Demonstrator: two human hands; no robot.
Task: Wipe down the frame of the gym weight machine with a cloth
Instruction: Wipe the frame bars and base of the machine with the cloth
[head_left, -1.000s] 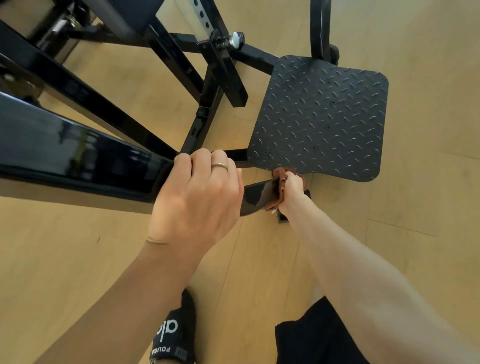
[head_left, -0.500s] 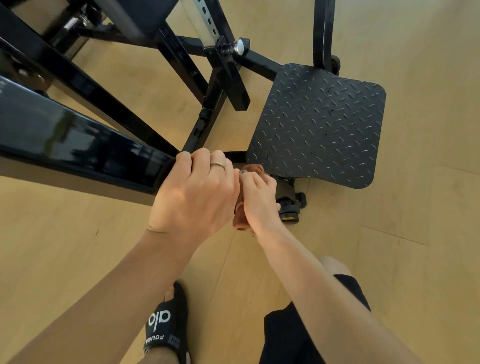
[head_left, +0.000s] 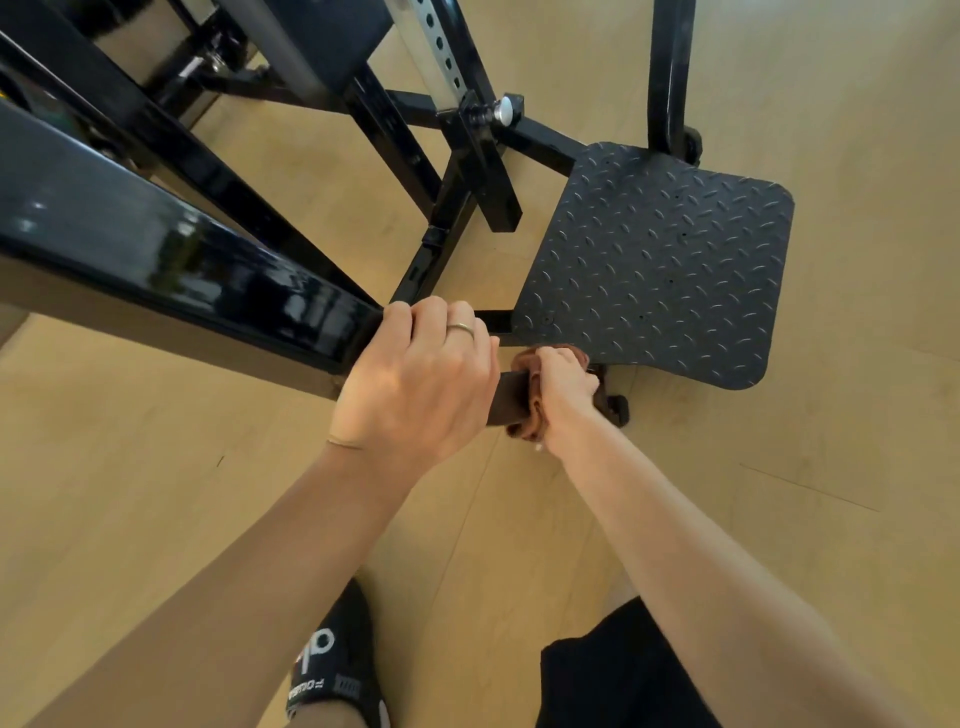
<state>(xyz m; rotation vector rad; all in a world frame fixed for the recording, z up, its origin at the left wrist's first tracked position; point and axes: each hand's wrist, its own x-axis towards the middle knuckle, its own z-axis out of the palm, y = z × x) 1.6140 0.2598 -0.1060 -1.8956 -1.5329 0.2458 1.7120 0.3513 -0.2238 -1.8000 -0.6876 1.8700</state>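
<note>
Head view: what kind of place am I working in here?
Most likely a gym or home workout room. A glossy black weight machine frame stands on a light wood floor, with a diamond-tread footplate and a perforated adjustment post with a pull-pin knob.

We are looking through a single head-worn wide-angle camera, facing steeply down and slightly forward. We are seeing the black frame beam (head_left: 171, 270) close at left, the floor (head_left: 857, 467) below, and our own foot (head_left: 337, 675) at the bottom edge.

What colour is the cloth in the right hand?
Reddish brown cloth, seen in the head view.
</note>
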